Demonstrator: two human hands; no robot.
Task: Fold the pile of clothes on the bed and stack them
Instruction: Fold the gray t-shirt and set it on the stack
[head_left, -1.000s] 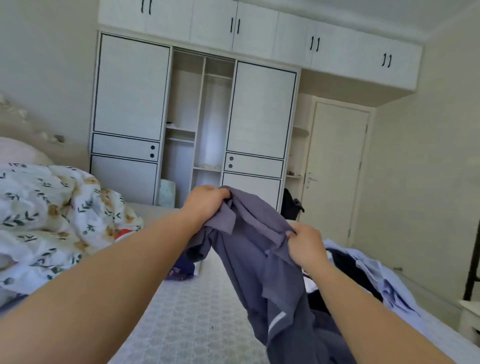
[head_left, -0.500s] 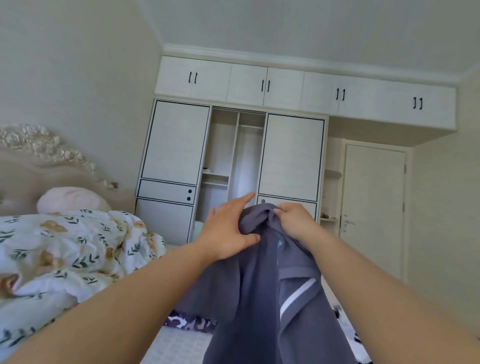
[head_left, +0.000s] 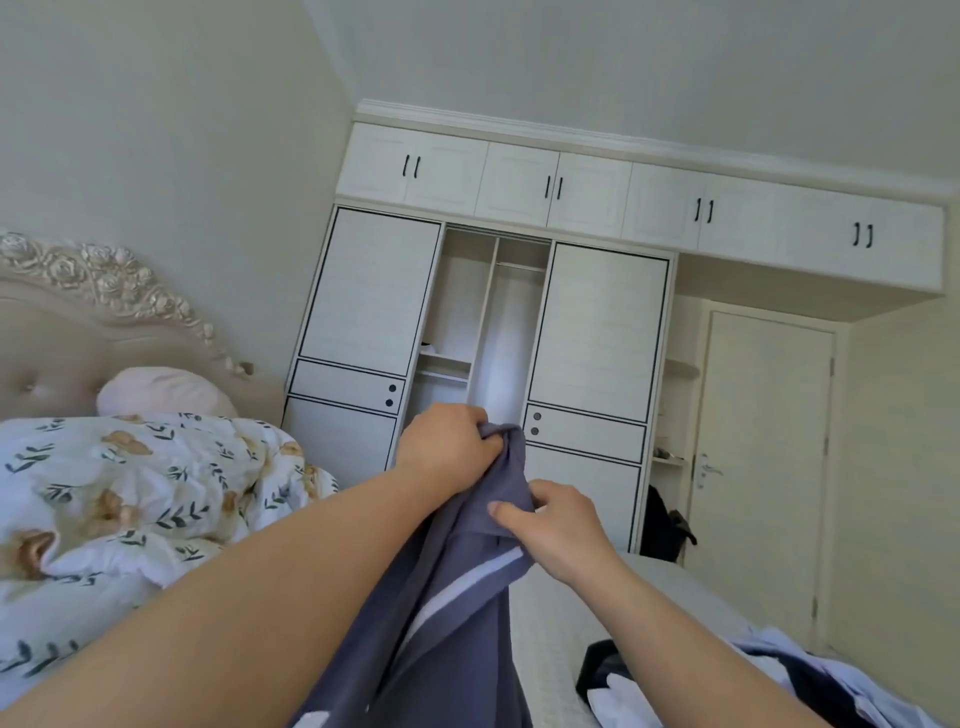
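head | hands: 2, left hand (head_left: 447, 452) and right hand (head_left: 558, 530) both gripping 1 purple garment (head_left: 457, 623) | pillow (head_left: 161, 392): 1

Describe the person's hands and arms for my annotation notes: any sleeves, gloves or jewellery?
Both forearms are bare as far as the frame shows, with no sleeves in view. The left hand and right hand wear no gloves; no rings, watch or bracelets are visible.

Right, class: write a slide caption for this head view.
Both hands, left and right, hold up a grey-purple garment above the bed.
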